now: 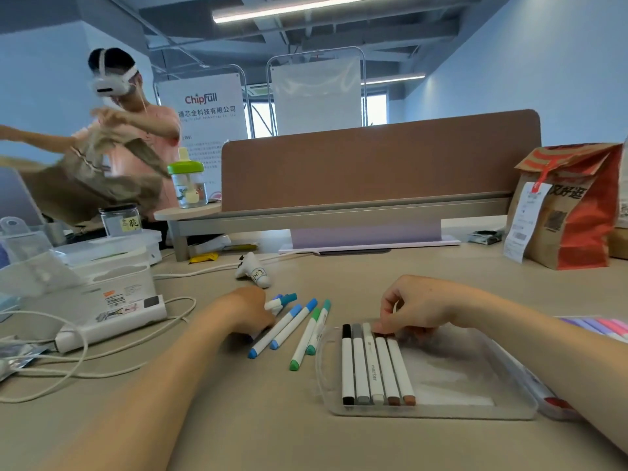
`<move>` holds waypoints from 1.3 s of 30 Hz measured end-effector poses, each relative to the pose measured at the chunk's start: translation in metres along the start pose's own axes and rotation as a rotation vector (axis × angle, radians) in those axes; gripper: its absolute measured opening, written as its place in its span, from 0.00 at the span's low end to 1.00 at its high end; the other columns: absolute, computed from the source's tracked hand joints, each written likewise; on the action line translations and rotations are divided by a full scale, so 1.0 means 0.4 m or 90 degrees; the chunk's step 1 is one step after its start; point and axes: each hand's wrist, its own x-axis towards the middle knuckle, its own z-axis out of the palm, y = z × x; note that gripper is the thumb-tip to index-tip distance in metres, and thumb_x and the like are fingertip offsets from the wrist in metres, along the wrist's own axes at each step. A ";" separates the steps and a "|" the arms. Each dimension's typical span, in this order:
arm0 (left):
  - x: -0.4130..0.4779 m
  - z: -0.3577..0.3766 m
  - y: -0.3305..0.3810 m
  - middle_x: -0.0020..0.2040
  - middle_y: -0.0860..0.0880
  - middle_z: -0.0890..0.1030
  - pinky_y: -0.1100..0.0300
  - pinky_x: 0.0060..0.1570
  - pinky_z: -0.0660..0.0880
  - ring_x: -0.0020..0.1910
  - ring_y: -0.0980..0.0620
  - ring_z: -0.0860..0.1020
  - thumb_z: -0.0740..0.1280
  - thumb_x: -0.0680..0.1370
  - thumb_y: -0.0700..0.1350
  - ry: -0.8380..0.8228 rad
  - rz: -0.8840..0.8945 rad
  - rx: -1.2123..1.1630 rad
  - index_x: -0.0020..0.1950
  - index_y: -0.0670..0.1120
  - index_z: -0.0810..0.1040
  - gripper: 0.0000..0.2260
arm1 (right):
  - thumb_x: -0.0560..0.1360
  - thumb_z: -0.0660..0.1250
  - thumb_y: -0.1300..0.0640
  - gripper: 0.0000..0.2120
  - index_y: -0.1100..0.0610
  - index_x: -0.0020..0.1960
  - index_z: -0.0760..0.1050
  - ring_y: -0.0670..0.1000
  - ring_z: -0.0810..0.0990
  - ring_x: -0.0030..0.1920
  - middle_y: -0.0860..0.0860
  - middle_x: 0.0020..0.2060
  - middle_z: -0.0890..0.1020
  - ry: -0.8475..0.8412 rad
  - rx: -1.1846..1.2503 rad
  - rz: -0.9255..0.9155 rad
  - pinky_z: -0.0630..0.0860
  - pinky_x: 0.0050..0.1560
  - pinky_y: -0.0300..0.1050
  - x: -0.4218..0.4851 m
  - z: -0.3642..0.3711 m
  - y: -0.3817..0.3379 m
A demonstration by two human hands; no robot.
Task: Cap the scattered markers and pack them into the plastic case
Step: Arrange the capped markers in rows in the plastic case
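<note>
the plastic case (441, 415) lies open and flat on the desk (238, 419), just in front of the person and a little to the right. five capped markers (372, 368) lie side by side against its left wall, with caps of black, grey, white and two browns. the right hand (418, 304) hangs over the case's far edge with its fingers curled and their tips down on the far ends of the two brown markers; whether it pinches one or only presses on them cannot be told. left of the case, four loose markers (306, 338), two blue and two green, lie capped and slanted on the desk. just beyond them the left hand (248, 311) is closed round a bundle of markers (283, 300), whose blue, teal and white ends stick out past its fingers. a white controller (255, 271) lies farther back, a power strip (112, 321) is at the left, and a paper bag (571, 215) stands at the far right.
</note>
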 end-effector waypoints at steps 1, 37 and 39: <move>-0.003 0.000 0.000 0.47 0.49 0.78 0.62 0.43 0.71 0.42 0.53 0.74 0.63 0.80 0.53 0.005 -0.003 0.003 0.52 0.46 0.76 0.11 | 0.72 0.74 0.45 0.15 0.58 0.46 0.82 0.47 0.79 0.34 0.51 0.36 0.85 0.003 -0.003 -0.002 0.77 0.39 0.41 0.000 0.001 0.000; -0.199 0.001 0.204 0.40 0.49 0.85 0.64 0.28 0.64 0.27 0.57 0.68 0.60 0.83 0.51 -0.087 0.310 -0.670 0.60 0.49 0.77 0.10 | 0.72 0.75 0.56 0.09 0.61 0.48 0.82 0.47 0.81 0.32 0.53 0.33 0.83 0.152 0.341 -0.003 0.78 0.33 0.37 -0.088 -0.034 0.020; -0.200 0.004 0.207 0.40 0.46 0.85 0.65 0.25 0.61 0.26 0.55 0.65 0.60 0.83 0.48 -0.122 0.299 -0.706 0.61 0.45 0.74 0.10 | 0.71 0.76 0.54 0.11 0.60 0.48 0.83 0.46 0.81 0.31 0.54 0.35 0.84 0.175 0.259 0.014 0.77 0.33 0.36 -0.085 -0.013 0.034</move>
